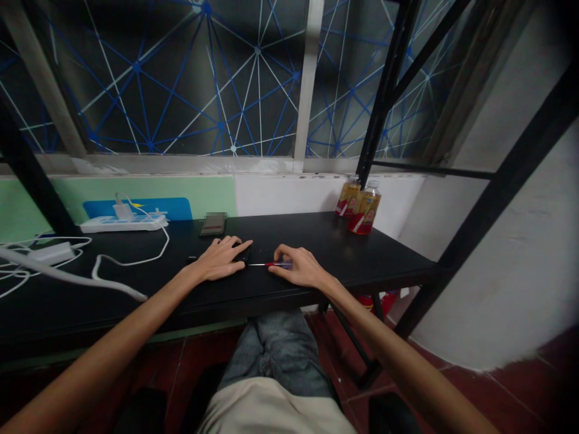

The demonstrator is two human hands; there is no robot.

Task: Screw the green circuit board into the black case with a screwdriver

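On the black desk, my left hand (221,258) lies over a black flat object (246,255), gripping it between thumb and outstretched fingers. Most of that object is hidden under the hand, and I cannot tell its kind. My right hand (299,265) is closed around the handle of a screwdriver (271,264), red at the front and purplish behind. Its thin metal shaft points left and reaches the right side of the black object. Tiny dark specks, too small to name, lie on the desk just beyond.
Behind my left hand lies a phone-like slab (213,224). A white power strip (124,223) with a plugged charger and tangled white cables (49,256) occupy the left. Two drink bottles (364,210) stand at the back right, beside black metal frame bars (488,187).
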